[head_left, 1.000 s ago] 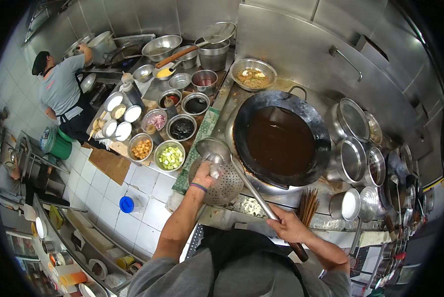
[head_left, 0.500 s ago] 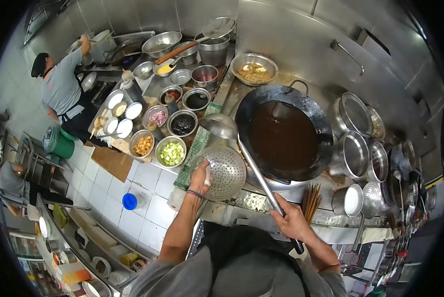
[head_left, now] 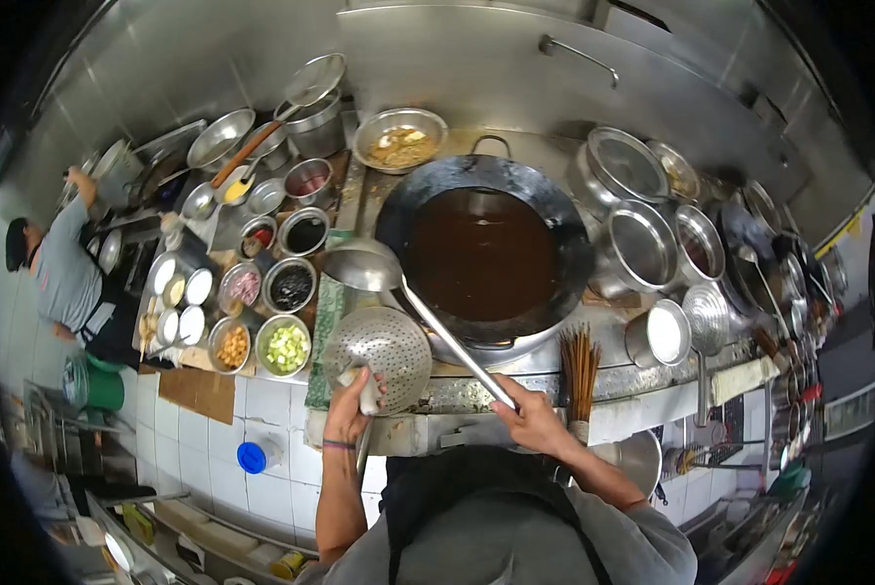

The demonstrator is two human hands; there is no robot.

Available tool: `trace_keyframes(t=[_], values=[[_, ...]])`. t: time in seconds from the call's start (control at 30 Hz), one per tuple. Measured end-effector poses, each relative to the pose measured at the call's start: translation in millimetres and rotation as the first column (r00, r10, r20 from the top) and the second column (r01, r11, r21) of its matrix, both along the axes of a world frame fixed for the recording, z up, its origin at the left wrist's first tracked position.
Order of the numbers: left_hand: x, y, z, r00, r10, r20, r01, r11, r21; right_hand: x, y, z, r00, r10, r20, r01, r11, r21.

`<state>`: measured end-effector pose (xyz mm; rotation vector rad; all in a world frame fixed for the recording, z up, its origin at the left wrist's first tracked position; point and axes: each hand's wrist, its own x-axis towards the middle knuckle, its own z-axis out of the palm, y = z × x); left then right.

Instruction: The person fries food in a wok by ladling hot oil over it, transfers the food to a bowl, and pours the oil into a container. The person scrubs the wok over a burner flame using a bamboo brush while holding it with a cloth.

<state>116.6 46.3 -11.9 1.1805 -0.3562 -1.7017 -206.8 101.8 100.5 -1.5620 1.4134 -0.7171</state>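
My left hand (head_left: pixel 350 409) is curled around a pale object (head_left: pixel 369 394) by the skimmer (head_left: pixel 395 343); my right hand (head_left: pixel 533 417) grips the ladle (head_left: pixel 447 335), its bowl (head_left: pixel 362 265) at the wok's (head_left: pixel 572 239) nine o'clock.

Liquid (head_left: pixel 481 258) is hiding the bottom of the wok (head_left: pixel 398 229); the right hand (head_left: pixel 533 419) is covering part of the ladle (head_left: pixel 363 265); the left hand (head_left: pixel 348 402) is obscuring a pale, unidentifiable object (head_left: pixel 368 395).

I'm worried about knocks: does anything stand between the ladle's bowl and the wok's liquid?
Visibly, only the wok's left rim does: the ladle in the right hand has its bowl left of it. The perforated strainer is clear, nearer the person.
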Motion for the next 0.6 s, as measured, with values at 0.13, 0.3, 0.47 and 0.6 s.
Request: trace_keyframes(t=[0.13,0.3,0.47,0.6], values=[[2.2,3.2,0.0,0.996,0.055,0.064,-0.059,0.996,0.061,0.1,-6.1,26.6,0.985,-0.055,0.162,0.046,0.997,0.061],[-4.2,-2.0,44.1,0.927,0.245,0.283,-0.183,0.956,-0.228,-21.3,-13.3,28.4,0.913,-0.185,0.363,0.235,0.967,-0.100],[11.3,-15.7,75.4,0.941,0.281,0.190,-0.248,0.952,-0.182,-59.8,-17.4,41.1,0.815,-0.348,0.463,0.473,0.862,-0.185],[10.8,-16.5,100.5,0.943,0.295,0.156,-0.265,0.946,-0.184,-92.0,-13.5,53.4,0.723,-0.476,0.500,0.634,0.746,-0.206]])
